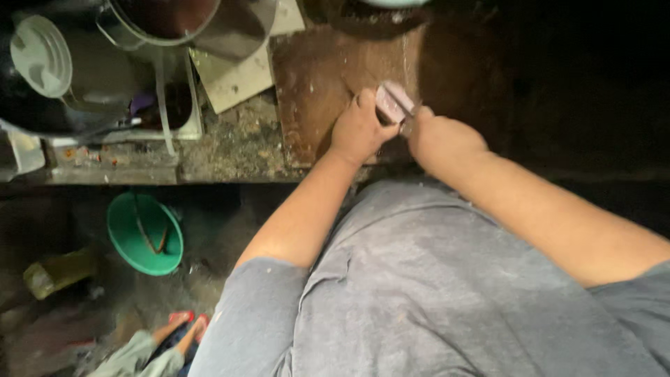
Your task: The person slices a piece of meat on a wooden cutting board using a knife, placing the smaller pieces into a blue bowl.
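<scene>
Meanwhile, left hand point(359, 129) and right hand point(440, 139) fingers grasping pink block point(393, 103) — wooden board point(314, 77), green basin point(144, 234) below

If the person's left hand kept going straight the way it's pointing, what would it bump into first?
The left hand points up and right, and its fingers already touch the small pinkish block on the brown wooden board. Beyond the block the picture looks dark, so depth is unclear.

Place: rough home kitchen, dim.
Proof: big steel pot point(183, 24) + dark wok point(49, 84) on worn stone counter point(237, 143); stained wooden chopping board point(328, 77); green plastic basin point(144, 234) on dirt floor point(209, 244).
</scene>
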